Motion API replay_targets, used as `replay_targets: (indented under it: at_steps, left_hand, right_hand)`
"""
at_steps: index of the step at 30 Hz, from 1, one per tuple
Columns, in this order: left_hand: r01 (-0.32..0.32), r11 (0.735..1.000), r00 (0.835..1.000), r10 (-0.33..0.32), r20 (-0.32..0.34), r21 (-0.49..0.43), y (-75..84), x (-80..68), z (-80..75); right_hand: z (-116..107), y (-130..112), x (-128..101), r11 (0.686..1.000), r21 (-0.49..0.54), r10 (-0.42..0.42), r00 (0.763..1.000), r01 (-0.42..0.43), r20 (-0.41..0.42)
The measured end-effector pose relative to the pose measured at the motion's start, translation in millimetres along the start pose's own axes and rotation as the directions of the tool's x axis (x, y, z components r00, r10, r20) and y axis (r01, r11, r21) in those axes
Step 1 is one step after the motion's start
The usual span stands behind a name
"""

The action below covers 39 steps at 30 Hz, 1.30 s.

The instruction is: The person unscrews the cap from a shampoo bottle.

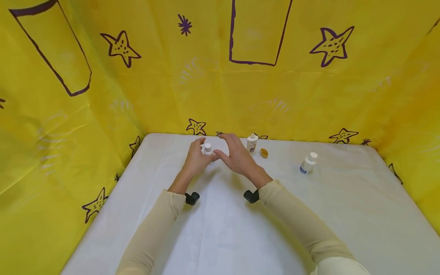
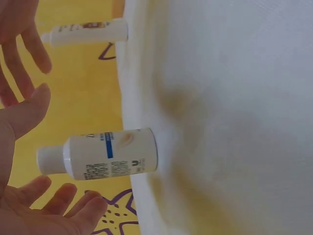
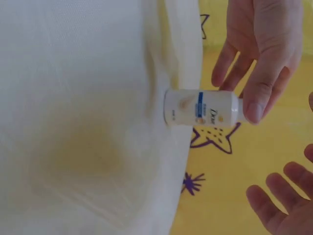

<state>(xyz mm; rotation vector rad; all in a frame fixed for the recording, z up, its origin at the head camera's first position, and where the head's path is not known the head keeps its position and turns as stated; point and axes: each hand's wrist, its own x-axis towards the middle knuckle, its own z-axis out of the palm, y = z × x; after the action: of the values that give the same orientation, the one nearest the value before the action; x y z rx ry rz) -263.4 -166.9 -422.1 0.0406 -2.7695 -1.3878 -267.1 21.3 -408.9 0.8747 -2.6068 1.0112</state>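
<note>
A white Dove bottle (image 1: 207, 147) with a white cap stands upright near the table's back edge. Around it, my left hand (image 1: 197, 159) spreads thumb and fingers to either side. In the left wrist view a gap shows between the bottle (image 2: 115, 154) and the fingers (image 2: 90, 213). The right wrist view has the left thumb overlapping the cap, with the label facing out. My right hand (image 1: 237, 154) hovers to the bottle's right, fingers loosely bent, holding nothing. Its fingers (image 3: 266, 203) are apart from the bottle there.
Behind the right hand stands a slim white bottle (image 1: 252, 145), beside a small orange-brown object (image 1: 264, 153). Farther right is another white capped bottle (image 1: 308, 163). A white cloth covers the table (image 1: 220, 236); yellow printed curtains (image 1: 206, 91) rise behind and at both sides.
</note>
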Motion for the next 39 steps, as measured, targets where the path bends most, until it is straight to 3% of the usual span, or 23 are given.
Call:
replay_targets:
  at_steps: [12,21,28,39]
  left_hand:
    - [0.002,1.0,1.0,-0.002,-0.002,0.009,-12.0,2.1,5.1]
    - [-0.079,0.992,0.997,0.078,0.018,0.095,-14.1,3.0,8.9]
    - [-0.112,0.99,0.994,0.113,-0.011,0.087,-13.9,1.7,13.9]
    - [-0.093,0.992,0.996,0.094,0.001,0.082,-12.0,-3.5,16.0]
  right_hand:
    - [28.2,3.6,13.3,0.997,0.042,0.063,0.996,-0.066,0.063]
    - [32.7,5.0,15.6,0.991,0.075,0.103,0.991,-0.109,0.089]
    - [34.8,4.2,14.7,0.993,0.036,0.106,0.992,-0.109,0.064]
    - [31.2,-1.0,8.5,0.988,0.035,0.148,0.988,-0.15,0.042]
